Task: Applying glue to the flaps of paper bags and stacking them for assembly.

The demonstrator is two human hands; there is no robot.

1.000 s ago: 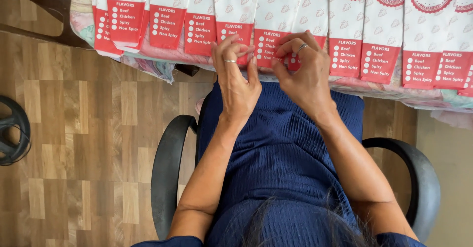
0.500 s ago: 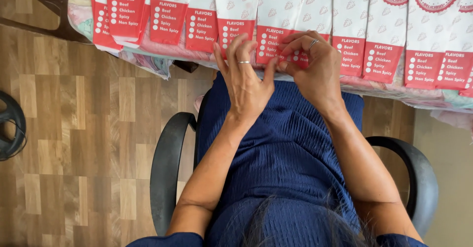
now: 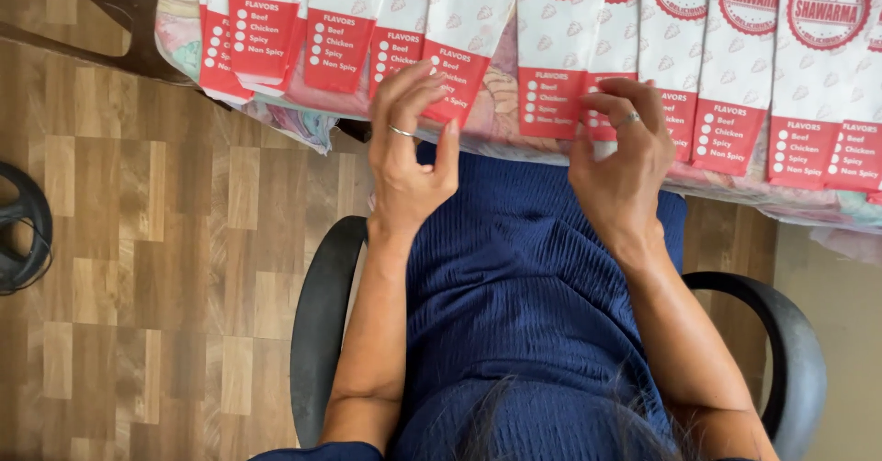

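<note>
Head view: a seated person works at a row of red-and-white paper sleeves hanging over a table edge.

Wood-plank floor [image 3: 138, 240] fills the left side, with a black office chair [image 3: 317, 332] under the person, whose lap is covered in blue ribbed fabric [image 3: 524, 286]. Along the top runs the table [image 3: 184, 20], draped in a patterned cloth, and the paper sleeves [image 3: 735, 66] lie side by side across it, overlapping, their red ends toward the person. One sleeve [image 3: 459, 47] sits tilted just above the left hand [image 3: 413, 148], whose ringed fingers are curled loosely open, their tips at its red end; whether they pinch it I cannot tell. Right hand [image 3: 625, 158], also ringed, has its fingertips closed on the red bottom edge of another sleeve [image 3: 560, 75].
</note>
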